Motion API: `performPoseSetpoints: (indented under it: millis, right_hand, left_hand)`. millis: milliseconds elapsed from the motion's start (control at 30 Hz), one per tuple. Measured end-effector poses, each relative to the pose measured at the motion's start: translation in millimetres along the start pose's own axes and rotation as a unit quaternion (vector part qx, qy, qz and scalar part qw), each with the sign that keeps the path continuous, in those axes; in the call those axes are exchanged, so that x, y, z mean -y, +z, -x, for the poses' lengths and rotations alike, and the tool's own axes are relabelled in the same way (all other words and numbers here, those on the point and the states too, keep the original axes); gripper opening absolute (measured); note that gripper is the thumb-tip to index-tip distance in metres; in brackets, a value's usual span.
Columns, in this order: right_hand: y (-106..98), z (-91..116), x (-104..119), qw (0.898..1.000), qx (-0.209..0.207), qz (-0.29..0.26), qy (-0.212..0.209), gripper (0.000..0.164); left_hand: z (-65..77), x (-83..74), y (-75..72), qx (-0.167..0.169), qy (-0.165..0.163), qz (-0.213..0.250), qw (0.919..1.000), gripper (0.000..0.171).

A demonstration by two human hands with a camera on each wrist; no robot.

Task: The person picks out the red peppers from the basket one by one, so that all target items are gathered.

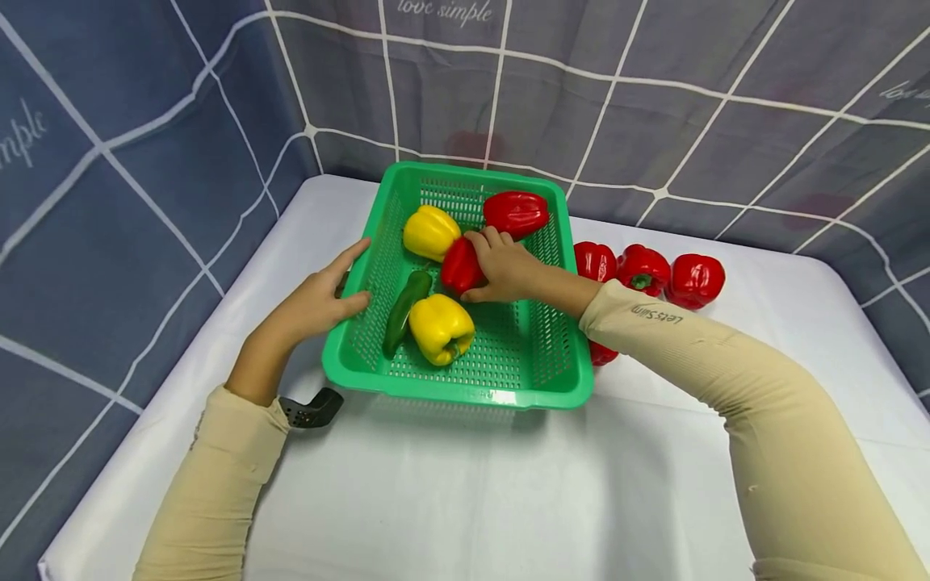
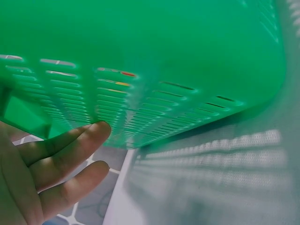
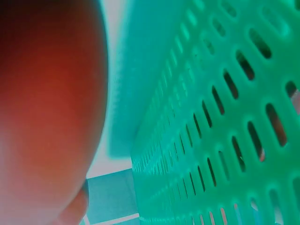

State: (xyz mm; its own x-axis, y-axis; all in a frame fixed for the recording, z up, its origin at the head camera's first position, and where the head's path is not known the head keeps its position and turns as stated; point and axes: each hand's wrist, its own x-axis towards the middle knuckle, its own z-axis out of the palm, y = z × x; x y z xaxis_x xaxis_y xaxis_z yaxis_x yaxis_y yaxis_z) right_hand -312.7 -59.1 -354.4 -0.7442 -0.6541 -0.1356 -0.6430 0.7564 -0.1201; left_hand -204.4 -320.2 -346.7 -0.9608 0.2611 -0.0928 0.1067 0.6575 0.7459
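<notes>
Inside the green plastic basket (image 1: 465, 394), my right hand (image 1: 506, 265) grips a red bell pepper (image 1: 459, 268), thumb on its near side and fingers over its top. My left hand (image 1: 312, 303) is at the basket's left side, thumb and forefinger at the rim. In the left wrist view, its fingers (image 2: 70, 157) reach out fairly straight beside the slotted outer wall. The basket also holds another red bell pepper (image 1: 516, 213), a yellow bell pepper (image 1: 430, 232) at the back, a second yellow bell pepper (image 1: 441, 331) in front and a long green pepper (image 1: 405, 313).
Several red bell peppers (image 1: 695, 281) lie on the white-covered table (image 1: 450, 500) to the basket's right, one partly hidden by the right forearm. A dark grid-patterned curtain (image 1: 552, 97) rises behind the table and on its left. A black strap piece (image 1: 314, 409) sits at the left wrist.
</notes>
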Motion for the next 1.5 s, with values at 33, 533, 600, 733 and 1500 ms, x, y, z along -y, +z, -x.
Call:
performPoseSetpoints:
  millis: [33,533,600,733,1500]
  right_hand:
    - [0,0,0,1.000,-0.001,-0.003,-0.003,0.087]
    - [1,1,-2,0.996,0.025,-0.078,-0.033,0.086]
    - [2,2,-3,0.994,0.030,-0.099,-0.037,0.087]
    - [3,2,-3,0.991,0.028,-0.119,-0.052,0.087]
    - [-28,9,-8,0.990,-0.002,-0.133,-0.041,0.102]
  left_hand:
    - [0.1,0.3,0.2,0.001,-0.002,-0.001,1.0000,0.075]
    - [-1.5,2.1,0.9,0.005,-0.008,0.015,0.9998,0.076]
    - [-1.6,1.7,1.0,0.005,-0.008,0.015,0.9998,0.076]
    - [-1.2,0.9,1.3,0.004,-0.005,0.015,0.9999,0.076]
    - [-1.6,-1.5,4.0,-0.001,0.001,0.002,1.0000,0.075]
